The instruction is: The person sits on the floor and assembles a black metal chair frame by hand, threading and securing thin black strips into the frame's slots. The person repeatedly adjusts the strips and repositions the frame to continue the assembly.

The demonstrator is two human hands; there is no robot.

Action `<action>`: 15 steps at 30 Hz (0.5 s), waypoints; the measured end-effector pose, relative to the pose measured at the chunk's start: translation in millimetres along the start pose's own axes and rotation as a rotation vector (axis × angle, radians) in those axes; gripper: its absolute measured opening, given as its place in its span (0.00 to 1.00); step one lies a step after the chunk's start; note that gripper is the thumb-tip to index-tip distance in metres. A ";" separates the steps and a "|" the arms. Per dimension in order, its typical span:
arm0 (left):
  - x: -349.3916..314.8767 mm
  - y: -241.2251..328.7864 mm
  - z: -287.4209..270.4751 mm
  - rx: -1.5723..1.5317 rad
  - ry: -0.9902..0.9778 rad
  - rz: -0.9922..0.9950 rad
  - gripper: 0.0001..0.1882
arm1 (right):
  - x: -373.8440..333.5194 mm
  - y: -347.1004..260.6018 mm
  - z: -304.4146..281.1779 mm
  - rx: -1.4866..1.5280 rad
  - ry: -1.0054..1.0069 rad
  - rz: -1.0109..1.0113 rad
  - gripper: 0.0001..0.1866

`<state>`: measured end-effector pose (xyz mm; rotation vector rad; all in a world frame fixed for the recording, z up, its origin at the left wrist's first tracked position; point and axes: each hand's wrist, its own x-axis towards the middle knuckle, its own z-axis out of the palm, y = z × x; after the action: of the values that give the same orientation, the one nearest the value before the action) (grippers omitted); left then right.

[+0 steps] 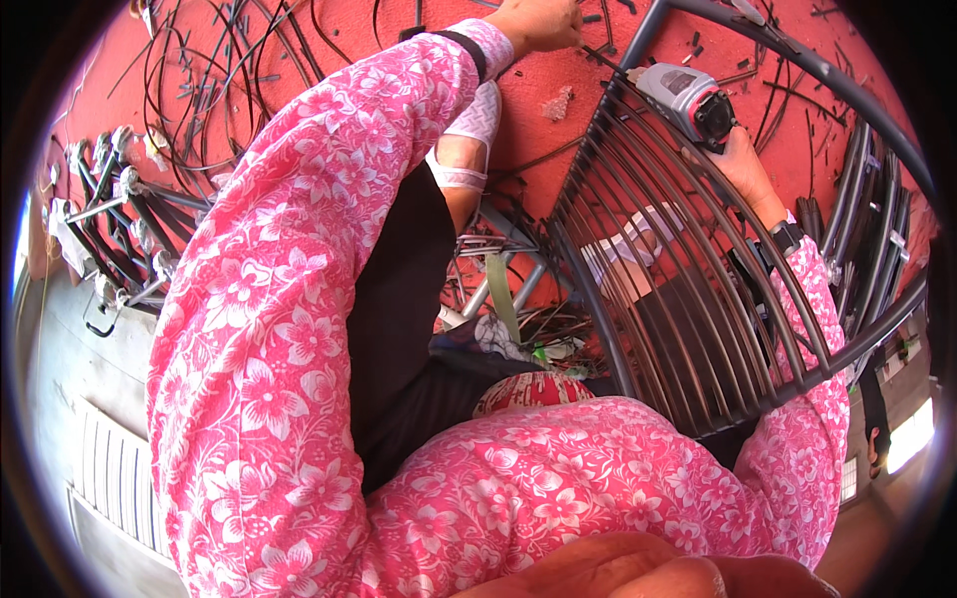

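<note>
A dark tubular metal frame (643, 48), curved and shaped like a chair back, leans across the right of the view. Many brown-black strands (688, 284) run side by side between its bars. My right hand (746, 174) is closed round the handle of a grey power tool (680, 95) with a black and red rear end; its nose lies by the frame's upper left bar. At the top, my left hand (543, 24) is closed in a fist. From it a dark strand (601, 60) leads to that bar, though the fingers' grip is partly hidden.
Loose dark strands (214, 85) coil over the red floor (538, 90), with short cut bits scattered about. At the left stands a stack of metal frames (120, 199); more dark tubes (867, 219) lean at the right. My legs are beneath the frame, beside a green strap (501, 294).
</note>
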<state>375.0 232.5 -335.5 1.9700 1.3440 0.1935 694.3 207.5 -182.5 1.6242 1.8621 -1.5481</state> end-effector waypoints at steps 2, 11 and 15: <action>0.3 0.8 -0.2 -0.073 -0.010 -0.024 0.11 | 1.6 -3.7 -1.2 -0.016 0.004 -0.002 0.18; 0.8 2.9 -1.5 -0.054 -0.015 -0.059 0.10 | 2.4 -15.6 -8.2 -0.117 -0.003 -0.010 0.16; 1.1 2.3 -0.8 -0.072 -0.030 -0.073 0.11 | 11.2 -17.0 -13.1 -0.131 -0.054 -0.026 0.15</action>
<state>376.8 233.4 -333.7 1.8542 1.3683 0.1748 682.1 227.3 -175.9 1.4936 1.9199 -1.4321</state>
